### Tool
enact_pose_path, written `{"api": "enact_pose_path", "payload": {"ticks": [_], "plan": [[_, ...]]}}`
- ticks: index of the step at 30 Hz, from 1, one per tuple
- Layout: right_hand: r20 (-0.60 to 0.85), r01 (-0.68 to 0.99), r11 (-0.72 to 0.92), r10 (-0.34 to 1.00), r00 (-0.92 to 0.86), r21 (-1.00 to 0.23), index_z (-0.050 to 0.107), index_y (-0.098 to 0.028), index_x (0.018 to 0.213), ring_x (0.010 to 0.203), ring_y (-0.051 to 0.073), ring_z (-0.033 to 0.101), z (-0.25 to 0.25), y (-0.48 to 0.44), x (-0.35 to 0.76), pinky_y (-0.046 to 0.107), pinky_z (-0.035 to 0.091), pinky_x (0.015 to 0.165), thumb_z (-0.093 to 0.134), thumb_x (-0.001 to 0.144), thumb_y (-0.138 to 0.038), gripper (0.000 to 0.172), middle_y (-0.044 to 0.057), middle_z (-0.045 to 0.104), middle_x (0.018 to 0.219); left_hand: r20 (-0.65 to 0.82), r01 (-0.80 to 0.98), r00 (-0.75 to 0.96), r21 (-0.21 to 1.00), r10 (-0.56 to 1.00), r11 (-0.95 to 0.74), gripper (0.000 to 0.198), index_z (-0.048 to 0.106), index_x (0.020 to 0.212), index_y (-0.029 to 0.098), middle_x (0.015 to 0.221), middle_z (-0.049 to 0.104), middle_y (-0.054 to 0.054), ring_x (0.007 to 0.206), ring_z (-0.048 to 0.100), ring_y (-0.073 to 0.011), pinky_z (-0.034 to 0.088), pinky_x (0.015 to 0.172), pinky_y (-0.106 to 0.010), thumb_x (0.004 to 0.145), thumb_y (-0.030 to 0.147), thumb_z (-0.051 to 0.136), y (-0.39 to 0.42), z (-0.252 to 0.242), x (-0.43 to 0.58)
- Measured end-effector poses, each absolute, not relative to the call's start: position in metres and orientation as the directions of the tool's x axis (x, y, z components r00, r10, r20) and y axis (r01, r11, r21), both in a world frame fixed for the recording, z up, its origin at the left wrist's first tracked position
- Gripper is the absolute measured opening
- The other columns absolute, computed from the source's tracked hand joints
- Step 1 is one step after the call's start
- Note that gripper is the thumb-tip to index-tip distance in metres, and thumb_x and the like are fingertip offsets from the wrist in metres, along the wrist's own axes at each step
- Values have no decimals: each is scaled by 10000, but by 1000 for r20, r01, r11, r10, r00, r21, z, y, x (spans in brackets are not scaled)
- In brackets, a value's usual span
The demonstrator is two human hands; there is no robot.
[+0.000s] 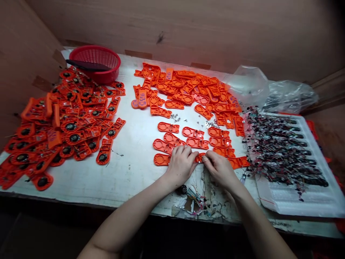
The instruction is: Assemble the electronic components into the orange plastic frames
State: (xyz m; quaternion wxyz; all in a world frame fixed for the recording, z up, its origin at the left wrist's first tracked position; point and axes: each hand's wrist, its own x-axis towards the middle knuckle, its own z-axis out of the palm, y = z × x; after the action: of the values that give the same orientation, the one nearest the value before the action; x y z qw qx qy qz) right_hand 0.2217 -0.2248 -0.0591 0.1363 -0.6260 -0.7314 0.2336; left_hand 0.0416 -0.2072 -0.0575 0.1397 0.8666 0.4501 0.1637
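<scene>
An orange plastic casing half [199,157] lies on the table between my hands, partly covered by them. My left hand [180,166] rests over its left part, fingers bent and holding it. At its right end, my right hand [219,168] has thumb and fingers pinched together on the casing; any tiny part between them is hidden. Around my hands, similar casing halves lie open side up in rough rows, such as a casing half [161,159] on the left and another [239,162] on the right. Small metal pieces [211,124] are scattered behind these rows.
At left is a heap of casings with round black parts [71,126], beside a red basket [113,73]. More orange casings [178,84] are piled behind. Wired assemblies [285,151] cover a white tray [283,203] at right. Loose wires [196,197] lie near the front edge.
</scene>
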Motion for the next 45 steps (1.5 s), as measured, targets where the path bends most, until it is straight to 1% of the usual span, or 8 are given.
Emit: {"api": "enact_pose_path", "payload": {"ticks": [12, 22, 29, 32, 35, 37, 40, 45], "plan": [[-69, 845, 94, 986, -153, -526, 402, -219, 695, 572, 156, 466, -59, -228, 220, 262, 297, 552, 410, 896, -325, 227, -10, 487, 626, 138, 732, 552, 392, 822, -558, 296, 559, 1145, 188, 1033, 552, -70, 960, 467, -239, 390, 850, -389, 869, 296, 562, -208, -55, 41], [-43, 910, 164, 980, -195, -381, 377, -219, 687, 570, 165, 469, -62, -226, 214, 269, 241, 522, 411, 844, -263, 167, 6, 502, 624, 151, 727, 550, 398, 822, -559, 293, 565, 1149, 190, 1031, 551, -75, 953, 470, -240, 397, 837, -392, 880, 300, 540, -209, -55, 40], [-28, 981, 88, 995, -94, -174, 437, -205, 756, 608, 180, 507, -58, -234, 194, 283, 208, 495, 408, 876, -218, 123, 59, 558, 772, 182, 727, 543, 388, 820, -567, 286, 577, 1147, 181, 998, 562, -74, 943, 476, -233, 387, 873, -403, 893, 298, 518, -209, -57, 41], [-106, 916, 66, 988, -116, -396, 427, -212, 772, 633, 187, 513, -51, -237, 204, 279, 305, 515, 392, 915, -298, 171, 43, 531, 739, 191, 724, 541, 388, 819, -570, 291, 578, 1146, 182, 997, 569, -79, 954, 482, -233, 386, 878, -411, 882, 300, 544, -209, -58, 41], [-230, 679, -52, 957, -174, -732, 447, -219, 836, 622, 161, 512, -44, -236, 224, 276, 405, 558, 462, 899, -447, 237, 6, 523, 717, 188, 718, 551, 389, 813, -577, 309, 574, 1152, 182, 1002, 572, -78, 961, 484, -235, 387, 882, -413, 866, 297, 574, -208, -58, 40], [-325, 495, -214, 934, -149, -842, 444, -222, 864, 562, 139, 505, -41, -232, 233, 259, 414, 506, 524, 846, -518, 308, -18, 521, 685, 187, 717, 554, 388, 811, -579, 314, 576, 1153, 184, 999, 573, -73, 958, 483, -237, 387, 885, -412, 858, 292, 587, -207, -58, 40], [-511, 318, -447, 846, -153, -836, 416, -224, 833, 417, 100, 458, -40, -221, 235, 214, 338, 381, 622, 741, -573, 415, -59, 519, 584, 189, 713, 558, 389, 808, -583, 312, 579, 1154, 184, 990, 576, -68, 943, 481, -238, 391, 878, -412, 860, 289, 585, -207, -60, 40], [-625, 337, -548, 757, -187, -765, 418, -213, 737, 317, 78, 418, -39, -202, 230, 175, 255, 312, 743, 617, -536, 473, -52, 560, 467, 201, 709, 556, 392, 807, -586, 329, 574, 1160, 181, 989, 581, -64, 943, 481, -245, 404, 868, -420, 846, 272, 606, -206, -60, 40]]}}
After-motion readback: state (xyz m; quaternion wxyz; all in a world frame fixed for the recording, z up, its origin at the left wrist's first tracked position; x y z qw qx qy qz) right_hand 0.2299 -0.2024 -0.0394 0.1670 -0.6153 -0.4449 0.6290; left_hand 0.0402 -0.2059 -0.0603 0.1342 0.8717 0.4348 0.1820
